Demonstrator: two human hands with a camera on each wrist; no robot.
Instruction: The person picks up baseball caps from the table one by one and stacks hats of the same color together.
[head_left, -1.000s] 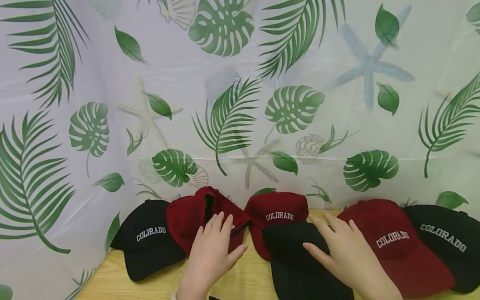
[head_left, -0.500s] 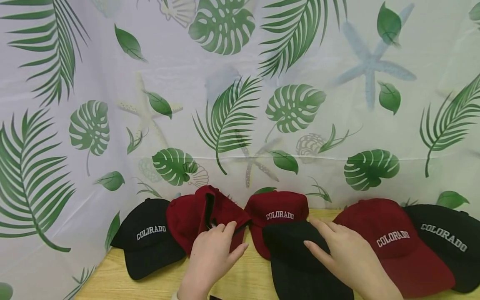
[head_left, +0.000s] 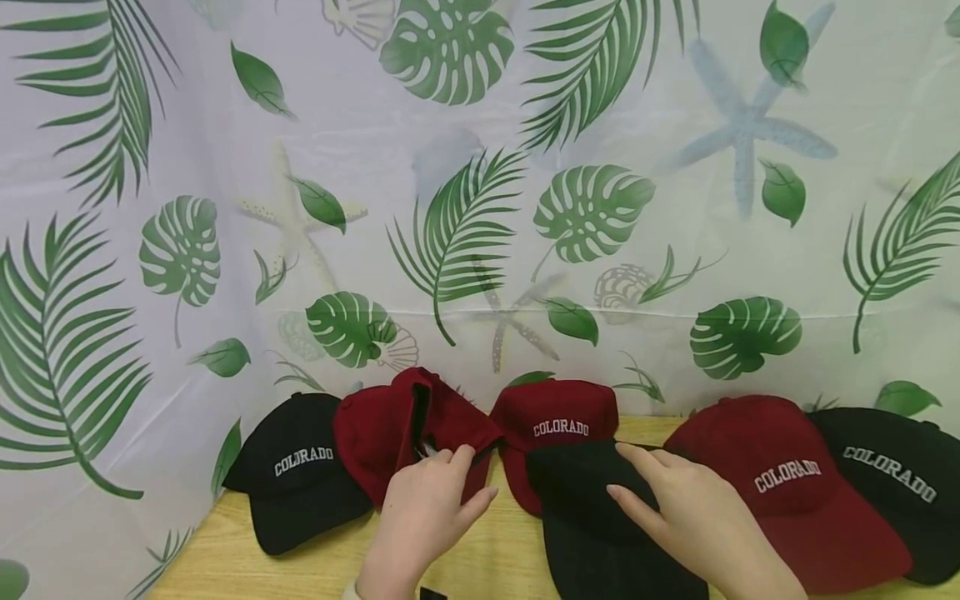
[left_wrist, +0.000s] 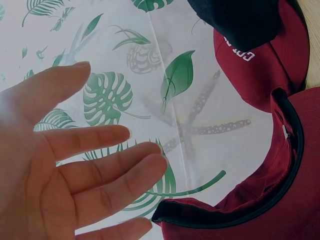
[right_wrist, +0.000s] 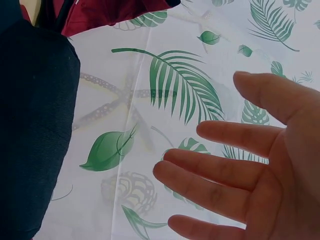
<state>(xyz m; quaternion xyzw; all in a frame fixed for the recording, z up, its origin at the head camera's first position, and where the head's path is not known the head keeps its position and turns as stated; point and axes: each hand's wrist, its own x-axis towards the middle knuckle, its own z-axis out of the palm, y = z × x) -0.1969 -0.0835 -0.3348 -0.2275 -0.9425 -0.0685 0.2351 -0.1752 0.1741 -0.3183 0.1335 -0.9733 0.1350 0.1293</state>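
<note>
My left hand [head_left: 423, 512] hovers in front of a dark red cap [head_left: 367, 433] that lies turned with its inside and back opening showing. Its fingers are loosely extended and grip nothing, as the left wrist view also shows. My right hand [head_left: 690, 508] is over the right side of a black cap [head_left: 592, 533] whose brim faces me. In the right wrist view its fingers [right_wrist: 215, 192] are apart from each other and hold nothing, with the black cap off to the left. Behind that black cap sits another dark red cap [head_left: 555, 404] lettered COLORADO.
At the left end stands a black COLORADO cap [head_left: 300, 475]. A red COLORADO cap [head_left: 780, 483] and a black one [head_left: 892, 479] overlap at the right. A leaf-printed curtain [head_left: 480, 250] rises behind the wooden table [head_left: 225, 554]. A small dark object [head_left: 432, 594] shows at the bottom edge.
The fingers of my left hand have bent lower from their more raised pose. My right fingers have drawn down slightly. The caps stay in place while the head view tilts a little.
</note>
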